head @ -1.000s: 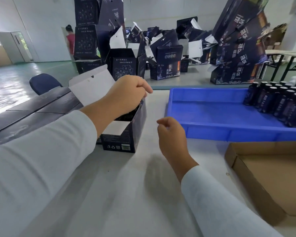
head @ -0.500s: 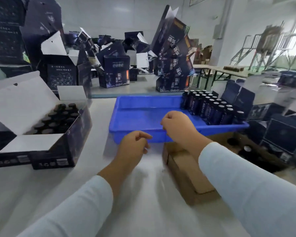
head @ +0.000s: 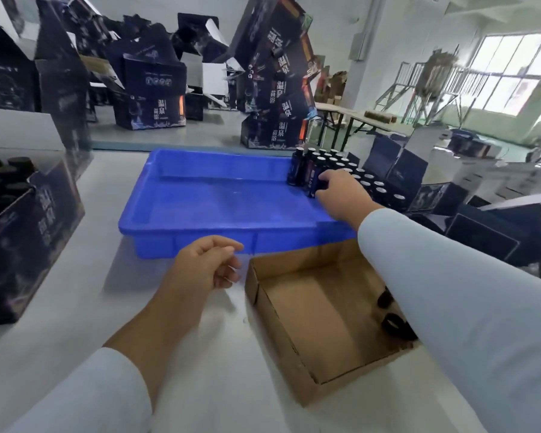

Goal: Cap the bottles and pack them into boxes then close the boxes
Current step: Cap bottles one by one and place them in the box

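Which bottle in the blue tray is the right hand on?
The front-left bottle of the cluster in the blue tray; the right hand curls around it, the others stand untouched.

Tray (head: 200, 214): solid bright blue. Bottles (head: 306, 173): dark navy to black bodies, black caps. Open box (head: 28, 232): dark navy print with pale characters and fine line artwork, white inner flap. Shallow carton (head: 319, 310): plain brown cardboard; black caps (head: 392, 323) inside. Tabletop (head: 107, 307): plain off-white. Sleeves (head: 450, 276): white. Stacked boxes (head: 272, 82): navy with white characters and orange accents
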